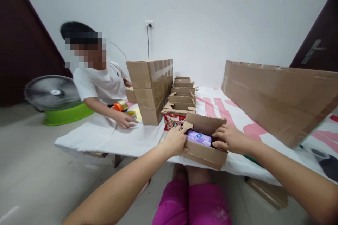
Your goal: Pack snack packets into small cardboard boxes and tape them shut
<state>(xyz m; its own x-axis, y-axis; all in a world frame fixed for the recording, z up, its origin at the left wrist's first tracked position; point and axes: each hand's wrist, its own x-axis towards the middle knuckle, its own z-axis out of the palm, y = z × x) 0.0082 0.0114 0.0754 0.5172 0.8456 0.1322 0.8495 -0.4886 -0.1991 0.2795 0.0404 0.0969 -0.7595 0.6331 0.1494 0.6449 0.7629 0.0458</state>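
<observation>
A small open cardboard box (204,153) lies at the near edge of a low table covered with a white and pink cloth (118,140). Inside it shows a purple packet (199,137). My left hand (174,141) grips the box's left side, fingers curled over the flap. On the right side, my right hand (230,139) holds the box with fingers bent over its edge. Just behind the box lies a red snack packet (173,120) in another open box.
A row of open small boxes (182,96) runs back from mine, beside a stack of taped cartons (150,88). Flat cardboard sheets (280,95) lean at the right. Another person in a white shirt (100,84) sits left, a hand on the table near an orange tape dispenser (120,106). A fan (51,93) stands behind.
</observation>
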